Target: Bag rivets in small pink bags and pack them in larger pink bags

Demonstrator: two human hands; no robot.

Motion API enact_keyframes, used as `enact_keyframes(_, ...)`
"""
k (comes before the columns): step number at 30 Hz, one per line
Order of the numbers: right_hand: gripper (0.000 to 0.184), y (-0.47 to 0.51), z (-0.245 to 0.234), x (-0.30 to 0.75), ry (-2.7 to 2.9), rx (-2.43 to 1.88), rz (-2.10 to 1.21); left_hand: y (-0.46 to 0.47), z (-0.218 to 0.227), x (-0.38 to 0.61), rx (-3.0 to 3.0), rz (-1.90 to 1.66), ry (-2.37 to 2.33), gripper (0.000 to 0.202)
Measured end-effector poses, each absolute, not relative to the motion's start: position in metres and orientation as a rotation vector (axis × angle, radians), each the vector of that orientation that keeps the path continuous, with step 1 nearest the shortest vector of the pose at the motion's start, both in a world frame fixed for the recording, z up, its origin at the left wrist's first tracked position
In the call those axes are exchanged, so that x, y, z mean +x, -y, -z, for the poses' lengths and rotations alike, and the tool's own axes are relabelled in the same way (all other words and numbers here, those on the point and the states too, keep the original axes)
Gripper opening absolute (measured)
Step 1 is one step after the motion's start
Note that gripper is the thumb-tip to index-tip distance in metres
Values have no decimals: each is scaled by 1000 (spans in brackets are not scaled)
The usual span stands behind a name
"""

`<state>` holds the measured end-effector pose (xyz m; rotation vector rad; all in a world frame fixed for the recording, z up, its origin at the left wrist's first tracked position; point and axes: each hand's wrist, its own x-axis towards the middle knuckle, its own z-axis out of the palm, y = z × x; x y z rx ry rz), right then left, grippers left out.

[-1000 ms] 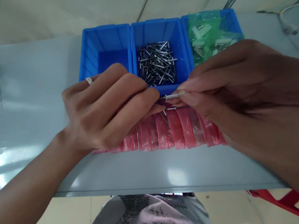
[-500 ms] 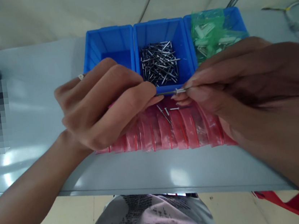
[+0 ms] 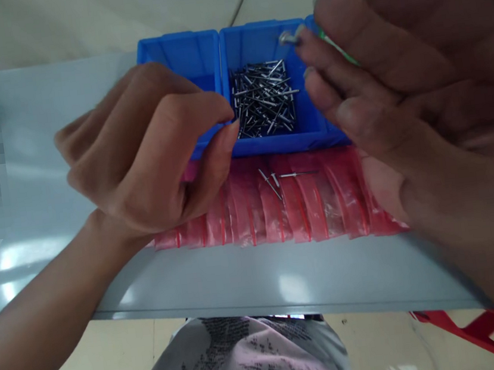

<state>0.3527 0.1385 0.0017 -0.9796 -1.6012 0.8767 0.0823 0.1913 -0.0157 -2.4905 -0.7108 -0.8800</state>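
Note:
My left hand (image 3: 148, 155) hovers over the left part of the pink bags, knuckles up. Its thumb and index finger come together in a pinch at the middle bin's near left corner; anything between them is too small to make out. My right hand (image 3: 409, 75) is raised at the right with the palm turned toward me and the fingers half bent. A pop rivet (image 3: 288, 38) sticks out at its fingertips, over the back of the middle bin. Three more pop rivets (image 3: 297, 174) lie loose on the row of pink plastic bags (image 3: 274, 223).
A middle blue bin (image 3: 278, 143) holds a heap of rivets (image 3: 263, 99). The left blue bin (image 3: 178, 42) stands beside it; my right hand mostly covers a third bin. The grey table (image 3: 240, 276) ends at its front edge, near my lap.
My hands have drawn apart. The right has risen and turned palm toward me, its rivet now higher up; the left has moved slightly left and up. The loose rivets on the bags stay put.

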Motion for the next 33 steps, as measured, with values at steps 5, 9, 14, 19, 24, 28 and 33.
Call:
enact_keyframes(5, 23, -144, -7, 377, 2305, -1020, -268, -192, 15, 89, -2343, 909, 594, 26)
enact_keyframes(9, 21, -154, 11, 382, 2708, -581, 326, -194, 14, 89, -2373, 865, 578, 26)
enact_keyframes(14, 23, -154, 21, 372, 2749, -569, 374, -195, 14, 89, -2345, 874, 606, 23)
enact_keyframes(19, 21, -157, 20, 372, 2742, -573, 363, -193, 13, 91, -2325, 826, 630, 23)
enact_keyframes(24, 14, -154, 15, 370, 2511, -607, 333, -188, 13, 92, -2352, 900, 677, 23)
enact_keyframes(28, 13, -141, -3, 371, 2056, -954, -201, -186, 13, 94, -2343, 952, 674, 20)
enact_keyframes(33, 9, -143, -9, 368, 1506, -1187, -534, -188, 11, 97, -2353, 963, 635, 13)
